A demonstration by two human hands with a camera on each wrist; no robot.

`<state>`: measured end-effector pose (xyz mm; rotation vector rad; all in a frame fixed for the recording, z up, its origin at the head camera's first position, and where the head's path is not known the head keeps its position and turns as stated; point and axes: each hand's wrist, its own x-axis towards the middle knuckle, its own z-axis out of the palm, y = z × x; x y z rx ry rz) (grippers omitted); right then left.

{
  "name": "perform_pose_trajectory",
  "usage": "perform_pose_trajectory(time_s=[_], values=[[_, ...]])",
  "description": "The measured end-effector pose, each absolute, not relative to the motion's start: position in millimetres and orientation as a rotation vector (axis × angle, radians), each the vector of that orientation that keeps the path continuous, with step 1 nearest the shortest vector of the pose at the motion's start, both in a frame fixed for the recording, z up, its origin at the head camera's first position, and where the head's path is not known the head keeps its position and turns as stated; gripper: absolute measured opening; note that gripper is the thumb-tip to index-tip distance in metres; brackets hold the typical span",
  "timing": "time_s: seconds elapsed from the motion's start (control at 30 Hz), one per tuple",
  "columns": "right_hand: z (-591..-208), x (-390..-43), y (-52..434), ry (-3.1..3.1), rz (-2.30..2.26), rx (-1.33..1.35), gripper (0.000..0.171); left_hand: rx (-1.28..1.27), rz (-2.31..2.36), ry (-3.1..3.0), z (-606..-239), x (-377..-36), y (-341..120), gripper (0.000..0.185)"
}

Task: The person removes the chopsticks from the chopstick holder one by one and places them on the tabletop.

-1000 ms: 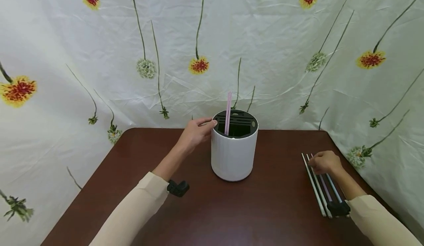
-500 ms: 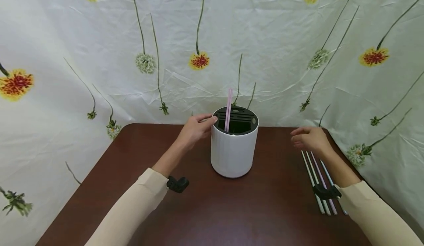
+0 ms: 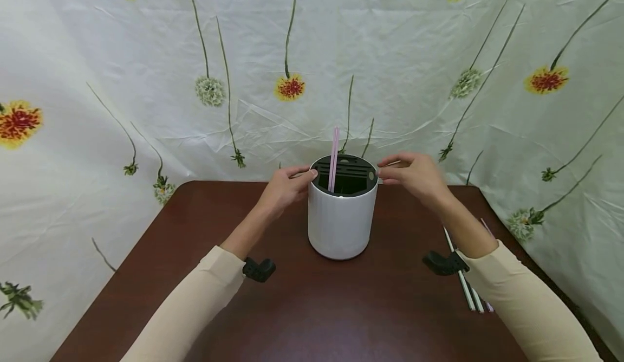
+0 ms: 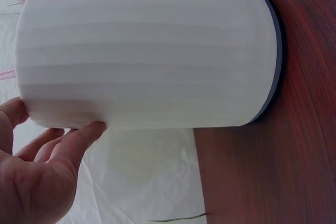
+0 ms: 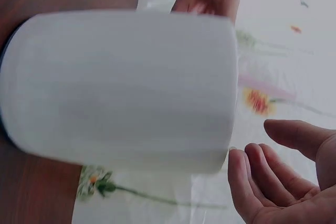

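Note:
A white round utensil holder [image 3: 341,226] with a black slotted top stands upright on the table. Two thin pink sticks [image 3: 333,161], like chopsticks, rise from the left part of its large opening. My left hand [image 3: 285,189] grips the holder's left side, thumb at the rim and fingers along the wall, as the left wrist view shows on the white wall [image 4: 147,56]. At the opposite side, my right hand [image 3: 414,176] has its fingertips right at the rim. In the right wrist view the thumb [image 5: 294,134] stands apart from the bent fingers, with nothing between them.
Several long thin pale and purple sticks [image 3: 465,289] lie side by side at the right of the brown table [image 3: 370,308], partly hidden under my right forearm. A white flowered cloth [image 3: 404,102] hangs behind the table's far edge.
My right hand has lifted away from the sticks on the right and moved left to the holder's rim. The left hand has kept its place on the holder.

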<state>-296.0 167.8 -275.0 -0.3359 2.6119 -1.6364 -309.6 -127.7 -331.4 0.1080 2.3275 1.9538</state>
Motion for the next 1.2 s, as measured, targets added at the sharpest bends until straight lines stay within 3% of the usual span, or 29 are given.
perform_pose_trajectory(time_s=[0.53,1.2], values=[[-272.2,-306.2,108.6,2.619,-1.649,-0.474,0.034,0.112,1.962,2.319,-330.0,-311.0,-127.2,0.057],[-283.6,-318.6,85.4,2.694,-1.64,-0.41,0.027,0.128,1.953,2.339,-331.2,-308.7,-127.3,0.055]])
